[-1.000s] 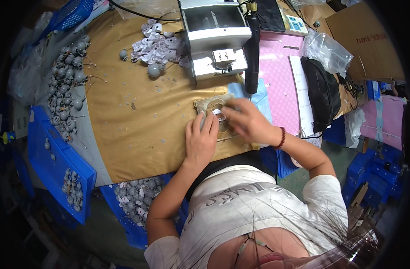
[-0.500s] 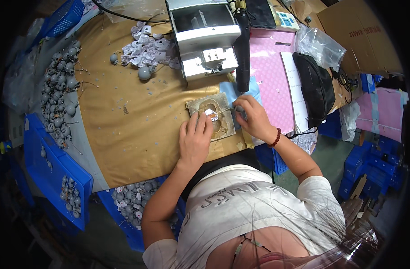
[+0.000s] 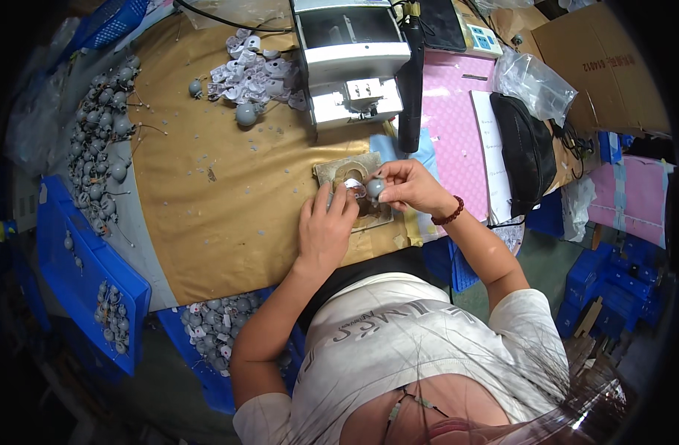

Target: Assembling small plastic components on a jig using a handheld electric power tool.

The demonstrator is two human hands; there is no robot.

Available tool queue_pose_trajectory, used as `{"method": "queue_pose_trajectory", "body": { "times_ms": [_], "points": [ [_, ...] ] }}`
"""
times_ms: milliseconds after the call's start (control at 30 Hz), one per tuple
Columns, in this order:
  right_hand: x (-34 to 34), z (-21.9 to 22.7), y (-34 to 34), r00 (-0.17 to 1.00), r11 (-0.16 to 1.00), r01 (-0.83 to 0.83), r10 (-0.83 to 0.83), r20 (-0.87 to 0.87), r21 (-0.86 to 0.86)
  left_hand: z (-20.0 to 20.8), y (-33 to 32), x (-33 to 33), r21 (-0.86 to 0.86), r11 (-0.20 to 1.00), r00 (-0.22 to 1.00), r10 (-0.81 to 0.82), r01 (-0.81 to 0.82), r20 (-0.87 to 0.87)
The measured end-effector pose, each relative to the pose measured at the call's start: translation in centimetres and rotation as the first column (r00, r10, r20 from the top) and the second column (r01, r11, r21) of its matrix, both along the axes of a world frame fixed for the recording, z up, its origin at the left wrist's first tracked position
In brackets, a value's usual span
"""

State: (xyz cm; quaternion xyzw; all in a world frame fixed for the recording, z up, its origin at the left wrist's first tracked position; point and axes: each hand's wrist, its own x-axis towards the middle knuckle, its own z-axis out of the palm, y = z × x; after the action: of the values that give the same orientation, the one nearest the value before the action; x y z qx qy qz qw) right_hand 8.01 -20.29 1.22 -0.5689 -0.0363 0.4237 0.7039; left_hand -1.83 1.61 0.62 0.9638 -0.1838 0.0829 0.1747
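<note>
From the head camera, the right hand pinches a small grey ball-shaped part just above the flat jig plate, in front of the grey machine. The left hand lies flat and open on that plate, gripping nothing.

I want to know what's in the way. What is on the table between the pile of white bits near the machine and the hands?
In the head view, mostly bare brown table lies between the white pile and the left hand, with only tiny scattered scraps.
</note>
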Motion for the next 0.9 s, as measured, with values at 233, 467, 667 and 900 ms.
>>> {"method": "queue_pose_trajectory", "body": {
  "times_ms": [233,467,667,900],
  "points": [
    [0.6,0.1,2.3,0.67,0.91,0.145,0.198,0.715,-0.388,-0.1,-0.2,0.1,-0.005,1.0,1.0,-0.019,0.019,0.003],
    [0.3,0.2,3.4,0.415,0.824,0.236,0.394,0.82,-0.516,-0.6,0.0,0.2,-0.071,0.997,1.0,-0.004,0.004,0.005],
    [0.1,0.0,3.5,0.547,0.776,0.236,0.391,0.74,-0.585,-0.4,0.2,0.4,-0.148,0.989,1.0,-0.002,-0.003,-0.029],
    [-0.3,0.0,3.4,0.519,0.838,0.281,0.278,0.809,-0.468,0.8,-1.3,2.8,-0.286,0.945,0.984,0.13,-0.159,-0.119]
  ]
}}
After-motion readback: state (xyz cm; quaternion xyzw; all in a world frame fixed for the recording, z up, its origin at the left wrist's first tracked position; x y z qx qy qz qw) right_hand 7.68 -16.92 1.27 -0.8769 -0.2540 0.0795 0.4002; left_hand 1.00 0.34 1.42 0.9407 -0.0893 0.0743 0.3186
